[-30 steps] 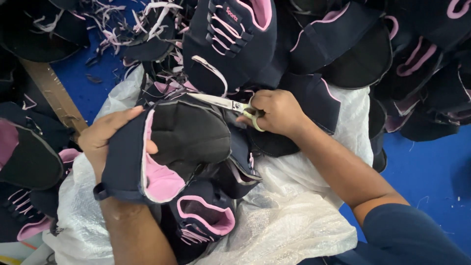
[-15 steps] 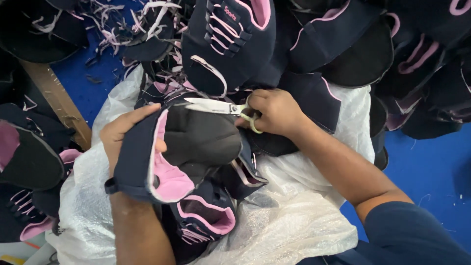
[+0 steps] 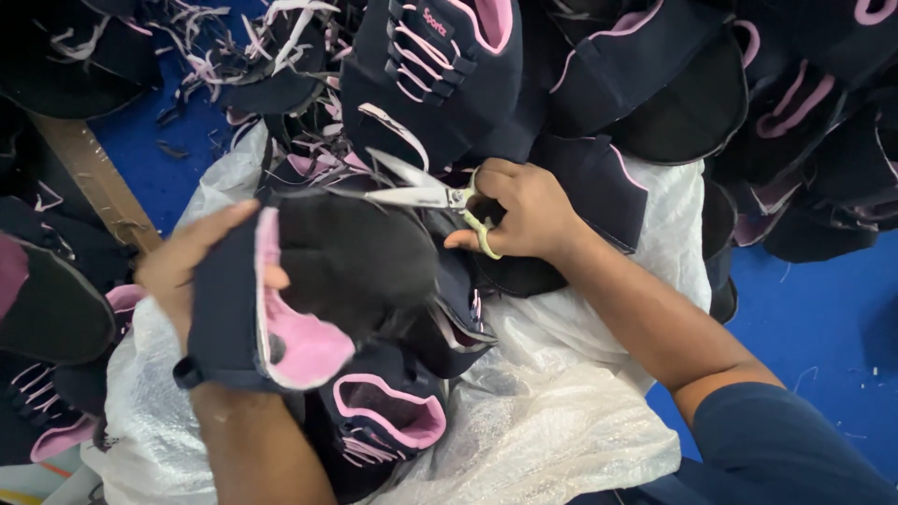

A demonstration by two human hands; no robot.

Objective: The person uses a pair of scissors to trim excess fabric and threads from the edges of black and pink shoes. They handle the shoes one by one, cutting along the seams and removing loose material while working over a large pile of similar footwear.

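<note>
Gripping the navy shoe upper point(image 3: 318, 290) folded in our left hand point(image 3: 192, 266) exposes its edge to the open-bladed scissors point(image 3: 426, 194) our right hand point(image 3: 524, 210) pinches.

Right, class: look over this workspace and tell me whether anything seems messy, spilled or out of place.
Loose pink and white trimmings lie scattered over the blue floor and dark shoe uppers at the top left, looking like cut offcuts left lying.
</note>
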